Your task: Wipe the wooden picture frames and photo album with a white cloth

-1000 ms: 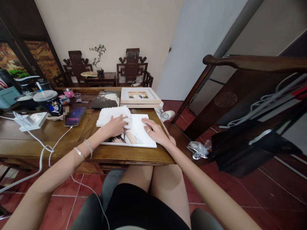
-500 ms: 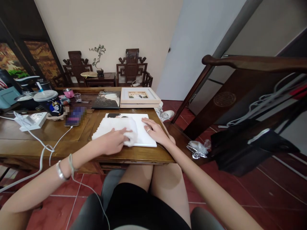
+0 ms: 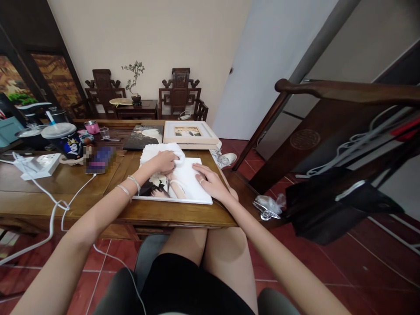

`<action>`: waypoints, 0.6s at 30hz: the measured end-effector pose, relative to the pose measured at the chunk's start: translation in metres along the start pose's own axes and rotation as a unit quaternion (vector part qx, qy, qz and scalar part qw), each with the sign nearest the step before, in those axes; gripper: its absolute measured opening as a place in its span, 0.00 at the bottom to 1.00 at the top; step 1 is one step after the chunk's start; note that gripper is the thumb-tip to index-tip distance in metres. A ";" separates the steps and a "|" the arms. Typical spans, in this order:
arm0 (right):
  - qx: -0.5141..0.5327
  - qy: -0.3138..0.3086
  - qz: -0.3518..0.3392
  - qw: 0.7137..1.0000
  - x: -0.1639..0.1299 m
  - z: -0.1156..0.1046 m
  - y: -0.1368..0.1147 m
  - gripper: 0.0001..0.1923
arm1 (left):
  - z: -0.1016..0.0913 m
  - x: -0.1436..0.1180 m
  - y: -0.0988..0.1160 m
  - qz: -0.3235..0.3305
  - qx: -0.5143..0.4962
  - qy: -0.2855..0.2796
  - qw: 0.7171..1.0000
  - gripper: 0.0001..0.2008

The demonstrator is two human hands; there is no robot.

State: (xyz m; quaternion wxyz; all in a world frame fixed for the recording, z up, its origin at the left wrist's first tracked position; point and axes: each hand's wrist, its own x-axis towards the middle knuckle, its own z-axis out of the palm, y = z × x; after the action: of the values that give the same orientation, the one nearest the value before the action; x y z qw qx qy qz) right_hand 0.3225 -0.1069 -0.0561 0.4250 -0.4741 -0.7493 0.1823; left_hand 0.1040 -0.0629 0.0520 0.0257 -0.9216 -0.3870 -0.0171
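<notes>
A white-backed photo panel [image 3: 193, 190] lies flat on the wooden table, its lower left showing a picture with a flower and bare arms. Across its far left part my left hand [image 3: 166, 162] presses a fluffy white cloth [image 3: 154, 151], fingers closed over it. The cloth covers the panel's upper left corner. My right hand [image 3: 212, 183], with a ring, rests on the panel's right side, fingers stretched out and flat on the surface.
Behind the panel lie a dark photo print [image 3: 144, 136] and a pale picture frame [image 3: 190, 133]. On the left are a lidded cup [image 3: 67, 139], a phone [image 3: 100, 159], a power strip [image 3: 41, 165] and white cables. A wooden chair [image 3: 305, 135] stands at right.
My left hand has pushed the cloth away from me to the panel's far side, uncovering the picture at the near left. The right hand stays in place on the panel.
</notes>
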 end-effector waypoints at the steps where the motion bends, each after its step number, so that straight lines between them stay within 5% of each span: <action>1: 0.001 0.000 0.002 1.000 0.000 0.000 0.000 0.22 | 0.002 -0.004 0.004 0.001 0.007 0.000 1.000 0.12; 12: 0.000 0.000 0.003 1.000 0.000 -0.001 -0.004 0.21 | -0.011 -0.127 0.096 0.076 0.067 -0.101 0.990 0.20; 15: -0.007 0.001 0.002 1.000 0.000 -0.001 -0.005 0.22 | -0.016 -0.137 0.103 0.080 0.061 -0.101 0.990 0.19; 18: -0.005 0.000 0.003 1.000 0.000 -0.001 -0.005 0.22 | -0.019 -0.120 0.096 0.073 0.046 -0.116 0.989 0.19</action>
State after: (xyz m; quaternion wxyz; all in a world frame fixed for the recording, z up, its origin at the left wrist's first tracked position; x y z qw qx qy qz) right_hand 0.3202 -0.1097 -0.0519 0.4219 -0.4786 -0.7488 0.1799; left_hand 0.0881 -0.2167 0.0617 0.0241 -0.9411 -0.3190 0.1097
